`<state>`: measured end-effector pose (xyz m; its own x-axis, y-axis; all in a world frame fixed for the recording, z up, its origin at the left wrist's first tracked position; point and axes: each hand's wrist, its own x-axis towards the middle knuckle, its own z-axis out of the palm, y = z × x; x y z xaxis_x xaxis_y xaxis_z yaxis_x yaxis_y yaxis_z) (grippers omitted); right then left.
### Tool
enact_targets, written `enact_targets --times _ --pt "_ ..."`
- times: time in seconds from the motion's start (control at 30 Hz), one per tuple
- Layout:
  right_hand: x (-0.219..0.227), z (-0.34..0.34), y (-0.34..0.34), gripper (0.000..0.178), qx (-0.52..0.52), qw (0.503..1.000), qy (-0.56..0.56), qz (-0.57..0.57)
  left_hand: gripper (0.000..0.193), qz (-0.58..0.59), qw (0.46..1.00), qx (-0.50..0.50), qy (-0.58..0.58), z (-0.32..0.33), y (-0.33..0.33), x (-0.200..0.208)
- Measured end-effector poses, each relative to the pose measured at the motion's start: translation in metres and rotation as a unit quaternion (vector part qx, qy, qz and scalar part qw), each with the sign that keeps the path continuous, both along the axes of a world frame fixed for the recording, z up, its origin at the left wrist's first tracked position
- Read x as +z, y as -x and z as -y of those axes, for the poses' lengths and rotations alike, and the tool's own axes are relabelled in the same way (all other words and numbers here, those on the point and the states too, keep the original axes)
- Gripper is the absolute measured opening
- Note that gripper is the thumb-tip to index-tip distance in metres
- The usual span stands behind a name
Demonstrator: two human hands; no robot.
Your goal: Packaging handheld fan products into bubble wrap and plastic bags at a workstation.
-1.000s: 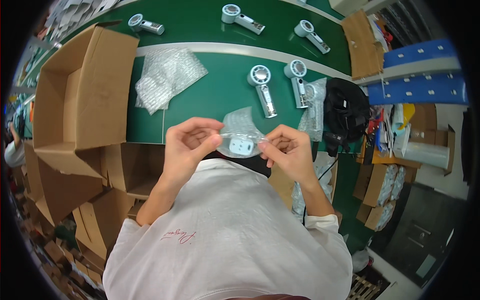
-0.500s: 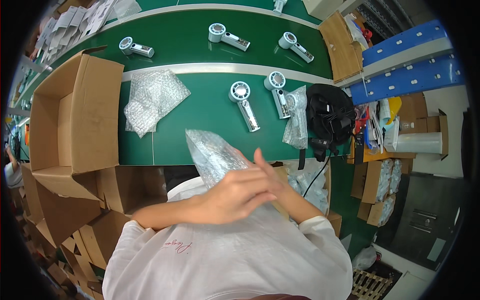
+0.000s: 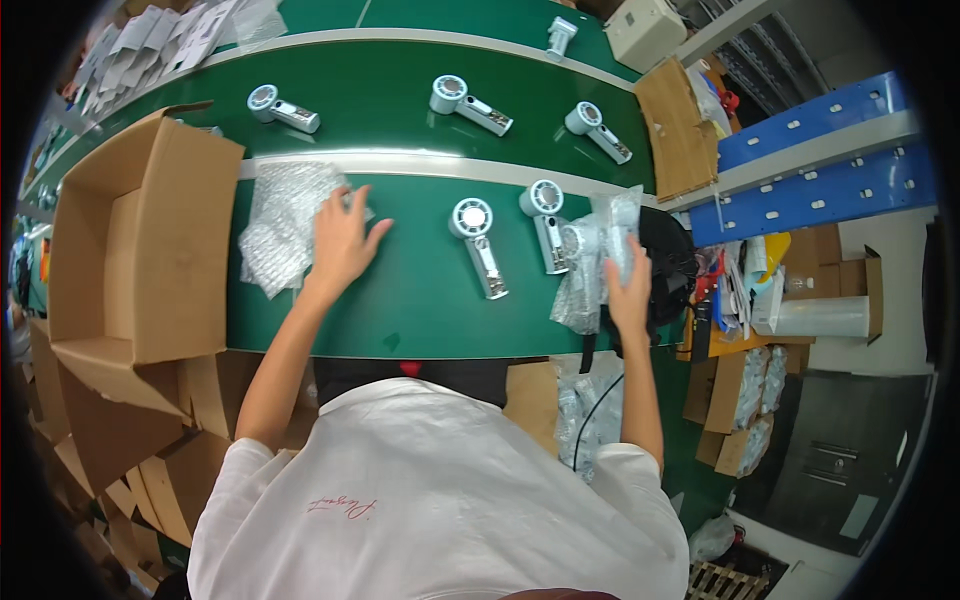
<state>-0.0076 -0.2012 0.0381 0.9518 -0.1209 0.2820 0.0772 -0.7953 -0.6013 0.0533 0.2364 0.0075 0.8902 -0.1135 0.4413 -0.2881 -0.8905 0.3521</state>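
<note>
My left hand (image 3: pixel 342 240) reaches over the table with its fingers spread. Its fingertips are at the right edge of a few flat bubble wrap bags (image 3: pixel 275 230). At the right, my right hand (image 3: pixel 628 292) has its fingers around the lower end of a bubble-wrapped handheld fan (image 3: pixel 620 215). That bundle lies against another bubble-wrapped fan (image 3: pixel 577 285) and partly covers a black bag. Between my hands lie two unwrapped handheld fans, pale blue and silver: one fan (image 3: pixel 480 250) nearer the middle, the other fan (image 3: pixel 547 225) beside the wrapped ones.
Several more fans, such as a fan (image 3: pixel 470 105), lie on the green strip beyond a metal rail (image 3: pixel 400 166). An open cardboard box (image 3: pixel 185 240) stands at the left. The black bag (image 3: pixel 668 250) with cables sits at the right, below a blue perforated beam (image 3: pixel 800 195).
My hands, which were together at my chest over a bubble-wrapped bundle, have parted. The right has carried the bundle to the table's right side; the left has reached forward to the bubble wrap.
</note>
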Motion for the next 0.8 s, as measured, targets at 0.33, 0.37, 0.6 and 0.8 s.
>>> enact_targets --times 0.33,0.37,0.6,0.8 --pt "0.068 0.002 -0.108 0.031 -0.024 0.989 0.132 0.067 0.033 -0.132 0.964 0.073 0.217 0.003 0.080 -0.008" --pt "0.071 0.005 -0.138 0.030 0.005 0.998 0.049 0.046 0.031 -0.136 0.956 0.078 0.246 0.002 0.084 -0.008" --pt "-0.011 0.057 -0.276 0.039 -0.057 0.951 0.293 -0.073 0.032 -0.156 0.966 0.076 0.193 -0.014 0.079 -0.009" --pt "-0.010 0.068 -0.270 0.044 -0.061 0.941 0.321 -0.090 0.031 -0.106 0.984 0.092 0.110 -0.011 0.083 -0.003"
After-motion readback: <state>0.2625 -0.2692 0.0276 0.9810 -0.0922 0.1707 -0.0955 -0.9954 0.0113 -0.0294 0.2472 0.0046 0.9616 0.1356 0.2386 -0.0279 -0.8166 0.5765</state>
